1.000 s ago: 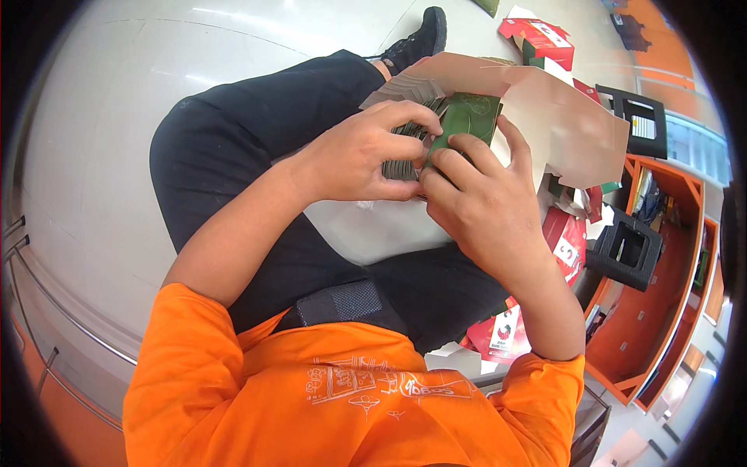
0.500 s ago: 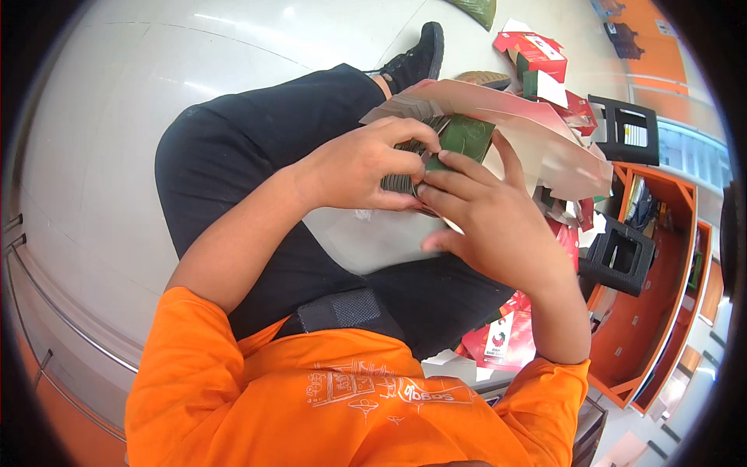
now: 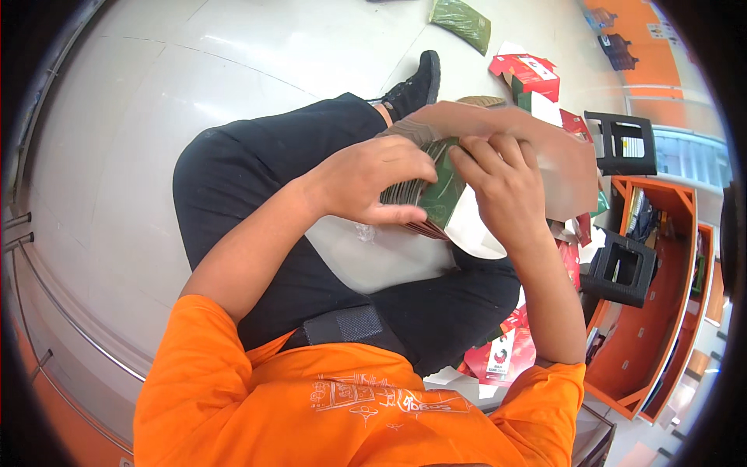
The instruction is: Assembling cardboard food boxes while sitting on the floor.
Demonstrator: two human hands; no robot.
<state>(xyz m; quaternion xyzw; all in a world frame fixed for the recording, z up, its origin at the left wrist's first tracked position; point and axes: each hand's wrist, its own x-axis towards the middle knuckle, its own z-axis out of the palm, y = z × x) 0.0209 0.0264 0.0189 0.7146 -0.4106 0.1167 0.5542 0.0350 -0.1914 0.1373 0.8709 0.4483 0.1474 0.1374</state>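
In front of my crossed legs a carton [image 3: 545, 156] stands with its pale inner wall raised. It holds a tight row of thin, flat, dark-edged pieces [image 3: 403, 194], with a green face [image 3: 442, 187] at the right end. My left hand [image 3: 362, 180] curves round this row, fingers above and thumb below. My right hand [image 3: 502, 179] has its fingers bent down at the green face's far edge, beside the carton wall. What its fingertips grip is hidden. Below that hand a white flap [image 3: 476, 226] sticks out.
Red and white cartons [image 3: 529, 74] lie beyond on the right, with a flattened red package [image 3: 502, 354] near my right knee. Two black stools [image 3: 622, 144] and an orange shelf [image 3: 650, 303] stand at the right. A green bag [image 3: 461, 23] lies on the far floor.
My right hand has lifted off the middle of the green face and moved to its far edge, with fingers now curled. The white flap has come into sight. My left hand stays at the row.
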